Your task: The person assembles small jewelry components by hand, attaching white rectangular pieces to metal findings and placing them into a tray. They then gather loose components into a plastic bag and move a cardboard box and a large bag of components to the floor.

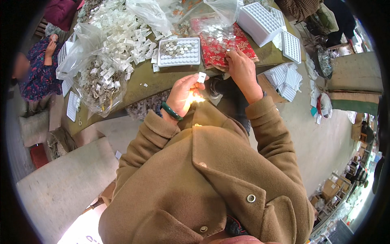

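brown coat (162, 187): nearest my lens, filling the lower middle, both sleeves reaching up and outward.
green bangle (171, 112): round the left wrist, just past the cuff.
bright glow (196, 99): blazing right beside the left palm, washing out my view there.
left hand (183, 94): here we are, closed on a small white box (202, 77), pinching it between thumb and fingers.
small white box: up in the left hand, just on my side of the counter (134, 87), a dark patch on its face.
right hand (243, 75): over the counter's edge, fingertips drawn narrow at the red floral cloth (209, 57); whether they grip anything, i can't tell from here.
brown carton (269, 87): low on the right, loaded with loose white trays (289, 80).
celled white tray (178, 64): on the counter, left of the cloth, small round discs (176, 46) scattered over its cells.
red floral cloth: lying flat, small shiny pieces (219, 32) heaped on it.
clear bag (117, 96): at the counter's left, bulging with more little boxes.
tray stack (256, 28): back right, tall and white.
box pile (111, 30): a big white spread, back left.
co-worker (38, 77): far left, in floral clothing, one hand raised.
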A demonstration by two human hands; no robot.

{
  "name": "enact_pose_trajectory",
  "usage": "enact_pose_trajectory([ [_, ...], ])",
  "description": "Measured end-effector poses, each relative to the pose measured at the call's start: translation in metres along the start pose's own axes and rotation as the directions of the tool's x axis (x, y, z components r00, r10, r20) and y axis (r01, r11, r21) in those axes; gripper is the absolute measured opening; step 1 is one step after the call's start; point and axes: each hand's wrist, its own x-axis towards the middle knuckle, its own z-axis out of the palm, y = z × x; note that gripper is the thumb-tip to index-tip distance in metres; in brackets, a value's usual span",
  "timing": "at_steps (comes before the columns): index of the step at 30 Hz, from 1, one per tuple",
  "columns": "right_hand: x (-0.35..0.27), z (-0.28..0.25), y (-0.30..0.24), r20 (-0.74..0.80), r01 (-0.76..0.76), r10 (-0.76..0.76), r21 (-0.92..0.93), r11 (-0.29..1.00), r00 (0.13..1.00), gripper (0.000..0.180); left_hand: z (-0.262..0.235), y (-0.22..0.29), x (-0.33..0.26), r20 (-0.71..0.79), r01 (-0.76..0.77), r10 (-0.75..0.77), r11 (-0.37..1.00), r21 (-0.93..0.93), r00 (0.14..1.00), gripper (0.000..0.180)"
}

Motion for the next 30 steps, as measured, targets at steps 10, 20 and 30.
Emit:
enact_pose_trajectory([
  [10,-0.015,0.001,0.008,-0.142,0.026,0.004,0.209,0.978,0.990,0.014,0.000,-0.011,-0.015,-0.063,0.006,-0.010,0.997,-0.074,0.998,0.027],
  [20,0.005,-0.010,0.023,0.013,-0.137,0.151,0.495,0.858,0.988,0.012,0.002,-0.007,-0.001,-0.083,0.044,-0.047,0.998,-0.045,0.995,0.027],
  [30,0.012,-0.018,0.024,0.431,-0.428,0.132,0.902,-0.052,0.893,0.007,0.042,0.016,0.042,-0.022,0.026,-0.031,0.985,-0.170,0.999,0.025],
])
